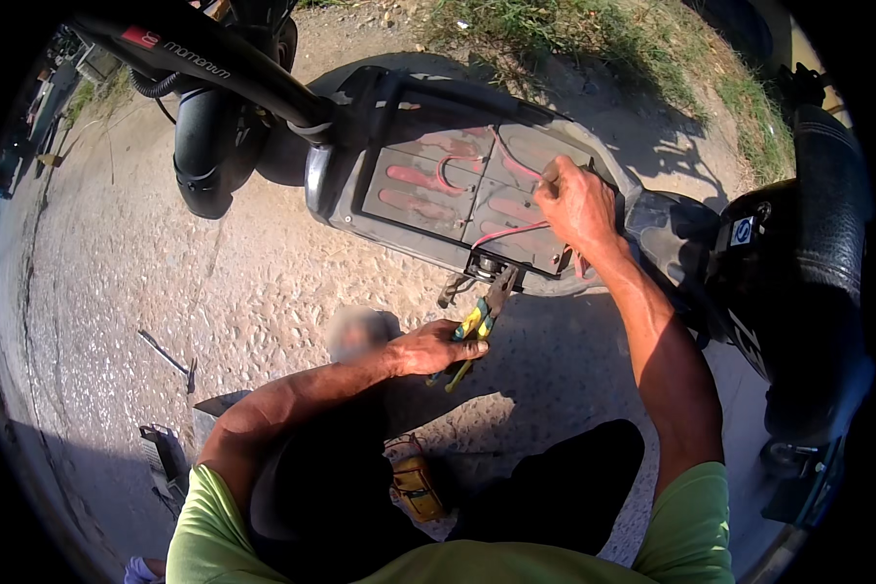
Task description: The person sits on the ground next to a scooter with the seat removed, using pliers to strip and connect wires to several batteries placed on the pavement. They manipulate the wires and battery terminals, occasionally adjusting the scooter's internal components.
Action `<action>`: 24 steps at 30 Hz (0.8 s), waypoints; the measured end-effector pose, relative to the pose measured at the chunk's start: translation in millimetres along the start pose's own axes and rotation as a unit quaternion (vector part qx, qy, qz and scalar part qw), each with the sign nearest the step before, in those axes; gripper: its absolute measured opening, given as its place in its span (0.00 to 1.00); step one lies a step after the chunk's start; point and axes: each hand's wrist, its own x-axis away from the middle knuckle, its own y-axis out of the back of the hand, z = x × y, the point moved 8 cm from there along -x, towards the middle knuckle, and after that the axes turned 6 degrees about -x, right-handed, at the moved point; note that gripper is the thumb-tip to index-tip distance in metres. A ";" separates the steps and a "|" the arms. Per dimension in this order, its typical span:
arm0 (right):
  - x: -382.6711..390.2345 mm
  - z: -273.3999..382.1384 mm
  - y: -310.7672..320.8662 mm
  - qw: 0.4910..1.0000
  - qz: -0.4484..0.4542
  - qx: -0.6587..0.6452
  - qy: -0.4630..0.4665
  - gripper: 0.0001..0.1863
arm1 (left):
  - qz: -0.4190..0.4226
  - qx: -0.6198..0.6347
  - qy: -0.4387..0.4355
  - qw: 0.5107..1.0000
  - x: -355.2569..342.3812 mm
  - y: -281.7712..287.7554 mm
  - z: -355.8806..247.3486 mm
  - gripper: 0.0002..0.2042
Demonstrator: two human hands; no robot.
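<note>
My left hand (428, 348) is closed around pliers (477, 326) with yellow and green handles. Their metal jaws point up to the near edge of the scooter's open battery compartment (414, 251), beside a small metal latch or bracket (487, 265). Over the right half of the compartment, my right hand (579, 204) pinches a red wire (512, 163) between thumb and fingers; the grip itself is partly hidden. Dusty grey batteries (428, 156) fill the compartment. A second red wire (506, 234) runs beneath my right hand, and a short red wire loop (441, 173) joins batteries on the left.
A black steering column (234, 73) and front wheel (200, 146) stand at upper left. The black seat (832, 214) is at right. A yellow meter (419, 490) lies between my legs. A screwdriver-like tool (165, 352) and a grey box-shaped device (159, 457) lie on the ground at left.
</note>
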 end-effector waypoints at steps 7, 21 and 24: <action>-12.7 -28.7 9.0 0.988 -0.044 -0.132 -0.069 0.14 | -0.025 -0.022 -0.049 0.998 -1.8 5.8 -3.8 0.30; -14.3 -50.8 27.5 0.931 0.026 -0.352 -0.093 0.15 | -0.016 -0.026 -0.016 0.999 2.6 7.6 -3.4 0.28; -5.1 -65.1 47.0 0.915 -0.025 -0.396 -0.078 0.14 | -0.023 0.027 -0.003 0.999 4.2 7.2 1.8 0.26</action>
